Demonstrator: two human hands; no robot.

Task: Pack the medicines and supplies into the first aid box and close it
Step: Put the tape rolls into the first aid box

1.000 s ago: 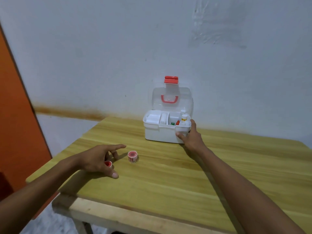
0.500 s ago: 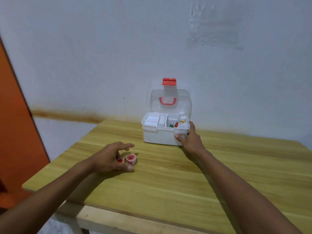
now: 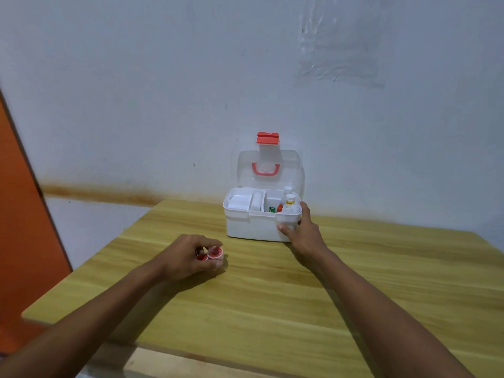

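Presently, the first aid box [image 3: 253, 225] stands at the far edge of the table [image 3: 300, 309], its clear lid [image 3: 270, 170] upright and open. The right hand [image 3: 305, 233] grips the box's front right corner, thumb on the front wall and fingers curled round the side. The left hand [image 3: 185, 257] lies toward the table's left edge, apart from the box, fingers curled round two small rolls [image 3: 215, 252], white with red centres, side by side. Bottles [image 3: 290, 199] stand in the box's right compartment and white packs [image 3: 240, 201] in its left.
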